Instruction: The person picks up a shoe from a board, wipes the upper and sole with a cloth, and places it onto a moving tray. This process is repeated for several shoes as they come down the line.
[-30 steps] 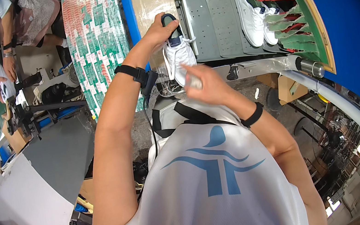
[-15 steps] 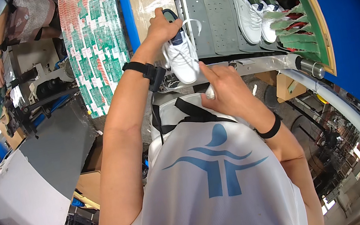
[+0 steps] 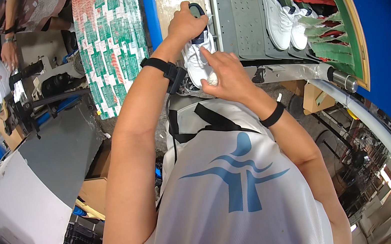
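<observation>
A white lace-up sneaker (image 3: 195, 66) with a dark navy and green collar lies in front of me, its toe toward me. My left hand (image 3: 183, 25) is closed round its collar and tongue at the heel end. My right hand (image 3: 230, 74) is at the right side of the shoe, its index fingertip at the laces. A small white wad (image 3: 212, 79) shows between that hand's thumb and curled fingers, beside the toe; its material is unclear. The sole is hidden.
Grey perforated conveyor plates (image 3: 247, 18) carry a pair of white sneakers (image 3: 279, 21) beside a frayed green strip curtain (image 3: 323, 14). A metal rail (image 3: 294, 71) runs along the near edge. Left stands a taped stack (image 3: 113, 48); farther left, a co-worker's hands (image 3: 8, 54) hold a shoe.
My right hand has moved up from beside the toe to the laces, taking the white wad with it. My left hand keeps its grip on the sneaker. The view has shifted slightly.
</observation>
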Action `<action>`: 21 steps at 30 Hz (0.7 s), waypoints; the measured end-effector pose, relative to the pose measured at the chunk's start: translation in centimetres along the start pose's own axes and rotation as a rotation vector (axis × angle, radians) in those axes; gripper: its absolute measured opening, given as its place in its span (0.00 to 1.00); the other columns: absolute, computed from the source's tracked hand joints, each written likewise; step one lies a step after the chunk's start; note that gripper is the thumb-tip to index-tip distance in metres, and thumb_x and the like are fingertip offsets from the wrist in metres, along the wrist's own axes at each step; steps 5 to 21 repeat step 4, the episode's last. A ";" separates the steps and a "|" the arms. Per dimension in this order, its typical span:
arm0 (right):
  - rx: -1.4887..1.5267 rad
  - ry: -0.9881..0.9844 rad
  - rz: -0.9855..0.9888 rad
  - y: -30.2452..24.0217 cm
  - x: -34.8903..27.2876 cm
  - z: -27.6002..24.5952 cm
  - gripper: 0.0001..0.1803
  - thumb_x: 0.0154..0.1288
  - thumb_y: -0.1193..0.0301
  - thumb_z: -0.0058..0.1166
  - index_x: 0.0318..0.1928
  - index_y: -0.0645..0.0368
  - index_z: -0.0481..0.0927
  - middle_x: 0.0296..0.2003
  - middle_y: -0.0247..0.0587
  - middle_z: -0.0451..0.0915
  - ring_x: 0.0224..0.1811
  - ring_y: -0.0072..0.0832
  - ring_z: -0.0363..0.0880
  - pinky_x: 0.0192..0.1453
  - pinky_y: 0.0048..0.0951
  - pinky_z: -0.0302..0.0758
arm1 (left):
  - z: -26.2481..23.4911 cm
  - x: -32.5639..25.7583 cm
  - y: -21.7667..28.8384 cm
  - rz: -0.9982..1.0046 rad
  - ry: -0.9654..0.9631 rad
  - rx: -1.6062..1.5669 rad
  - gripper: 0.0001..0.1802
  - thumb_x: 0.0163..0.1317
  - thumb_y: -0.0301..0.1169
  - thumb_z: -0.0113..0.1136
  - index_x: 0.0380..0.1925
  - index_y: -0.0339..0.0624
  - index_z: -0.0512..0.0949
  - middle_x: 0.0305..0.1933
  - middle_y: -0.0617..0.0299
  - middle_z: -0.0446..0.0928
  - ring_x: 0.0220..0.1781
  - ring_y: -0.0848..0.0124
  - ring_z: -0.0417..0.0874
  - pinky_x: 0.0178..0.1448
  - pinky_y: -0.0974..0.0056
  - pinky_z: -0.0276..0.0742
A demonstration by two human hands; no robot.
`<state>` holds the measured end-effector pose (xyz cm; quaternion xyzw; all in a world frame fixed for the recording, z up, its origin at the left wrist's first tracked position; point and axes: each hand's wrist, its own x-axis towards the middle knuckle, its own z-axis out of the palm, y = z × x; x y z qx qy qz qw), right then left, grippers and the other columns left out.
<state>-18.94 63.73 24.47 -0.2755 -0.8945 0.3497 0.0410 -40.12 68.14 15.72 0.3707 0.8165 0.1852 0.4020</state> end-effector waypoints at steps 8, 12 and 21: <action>-0.133 -0.014 -0.007 -0.2 0.2 1.0 0.48 0.58 0.60 0.70 0.78 0.69 0.72 0.46 0.53 0.83 0.49 0.47 0.82 0.59 0.46 0.74 | 0.0 -0.2 0.2 -0.008 0.016 0.014 0.53 0.61 0.50 0.67 0.81 0.34 0.62 0.60 0.31 0.86 0.62 0.40 0.90 0.68 0.50 0.83; -0.133 -0.014 -0.007 -0.2 0.2 1.0 0.48 0.58 0.60 0.70 0.78 0.69 0.72 0.46 0.53 0.83 0.49 0.47 0.82 0.59 0.46 0.74 | 0.0 -0.2 0.2 -0.008 0.016 0.014 0.53 0.61 0.50 0.67 0.81 0.34 0.62 0.60 0.31 0.86 0.62 0.40 0.90 0.68 0.50 0.83; -0.133 -0.014 -0.007 -0.2 0.2 1.0 0.48 0.58 0.60 0.70 0.78 0.69 0.72 0.46 0.53 0.83 0.49 0.47 0.82 0.59 0.46 0.74 | 0.0 -0.2 0.2 -0.008 0.016 0.014 0.53 0.61 0.50 0.67 0.81 0.34 0.62 0.60 0.31 0.86 0.62 0.40 0.90 0.68 0.50 0.83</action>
